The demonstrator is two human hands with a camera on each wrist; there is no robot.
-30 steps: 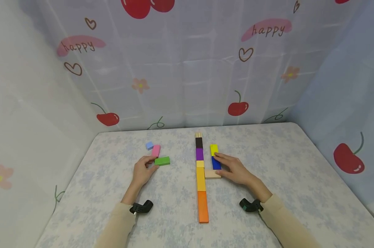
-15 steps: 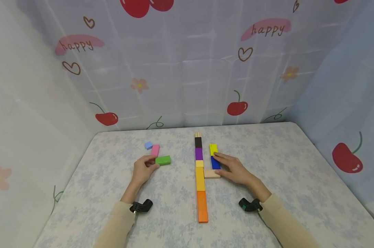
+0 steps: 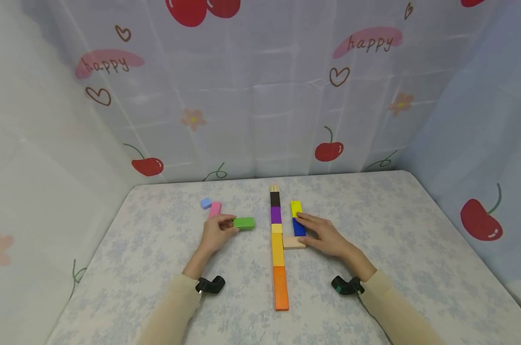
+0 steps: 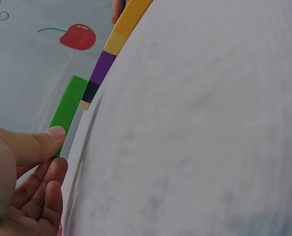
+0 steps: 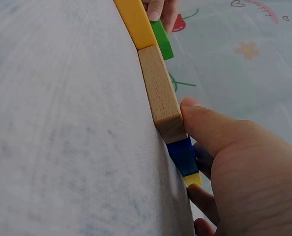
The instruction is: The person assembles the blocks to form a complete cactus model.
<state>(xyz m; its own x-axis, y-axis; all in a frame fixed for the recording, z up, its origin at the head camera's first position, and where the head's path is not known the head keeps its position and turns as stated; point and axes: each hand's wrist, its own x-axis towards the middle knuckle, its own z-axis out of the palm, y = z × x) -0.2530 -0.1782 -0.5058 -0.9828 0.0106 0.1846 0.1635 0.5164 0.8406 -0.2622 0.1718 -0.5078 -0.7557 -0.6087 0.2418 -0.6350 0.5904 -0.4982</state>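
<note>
My left hand point(image 3: 217, 234) pinches one end of a green wooden block point(image 3: 244, 223) between thumb and fingers. In the left wrist view the green block point(image 4: 70, 105) stands out past the thumb. My right hand point(image 3: 328, 237) rests beside a short branch of blocks, its fingers fairly straight. Its thumb touches the end of a plain wood block point(image 3: 292, 243), while the fingertips lie at a blue block point(image 3: 298, 227) and a yellow block point(image 3: 296, 207). A long row of blocks joins the plain one, including orange point(image 3: 280, 288), amber point(image 3: 278, 250), purple point(image 3: 275, 215) and black point(image 3: 275, 199).
A pink block point(image 3: 214, 209) lies just behind the left hand, partly hidden by it. Close by is a small light blue cube point(image 3: 206, 203). A patterned cloth point(image 3: 351, 316) covers the table, and a printed curtain point(image 3: 260, 105) hangs behind it.
My left hand has moved to the right with the green block, away from the pink block and closer to the row. The right hand stays at the same blocks.
</note>
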